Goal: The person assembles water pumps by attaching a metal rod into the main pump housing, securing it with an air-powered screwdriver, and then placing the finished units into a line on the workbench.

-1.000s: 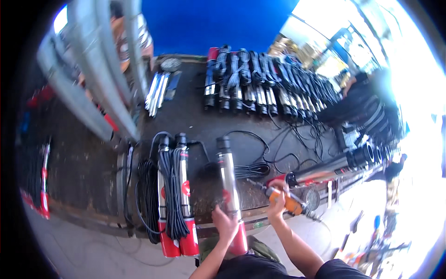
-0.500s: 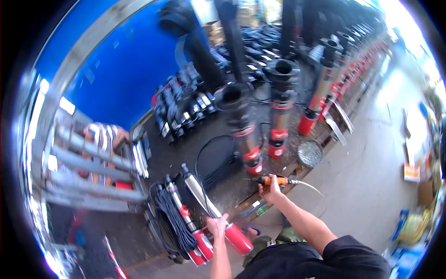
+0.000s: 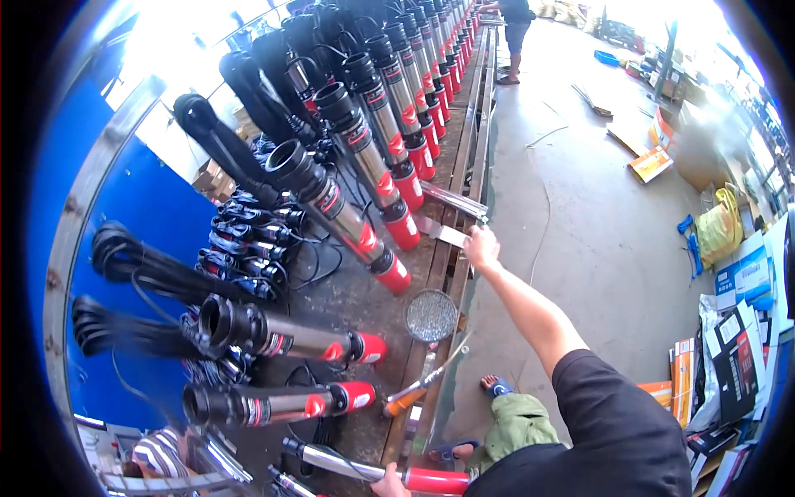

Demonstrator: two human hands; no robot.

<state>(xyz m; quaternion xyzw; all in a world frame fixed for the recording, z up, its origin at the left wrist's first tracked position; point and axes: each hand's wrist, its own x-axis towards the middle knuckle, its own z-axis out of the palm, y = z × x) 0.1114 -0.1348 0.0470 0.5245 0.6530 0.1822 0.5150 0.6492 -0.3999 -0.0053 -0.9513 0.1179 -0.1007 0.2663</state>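
Left hand (image 3: 389,482) wraps around a steel tube (image 3: 344,462), seemingly steadying it, nearer than the round dish (image 3: 431,315); right hand (image 3: 481,247) reaches past the dish to metal strips (image 3: 447,235), grasp unclear. Beyond it, upright tubes (image 3: 344,219) probably save room on the worn table (image 3: 393,315); right of the dish stretches grey floor (image 3: 596,232).

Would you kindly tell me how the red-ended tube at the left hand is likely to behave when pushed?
The tube would probably roll if pushed sideways, as its body looks round. It seems likely to stay stiff, since most of its barrel appears to be metal. Its steel part may be slippery, being smooth and shiny.
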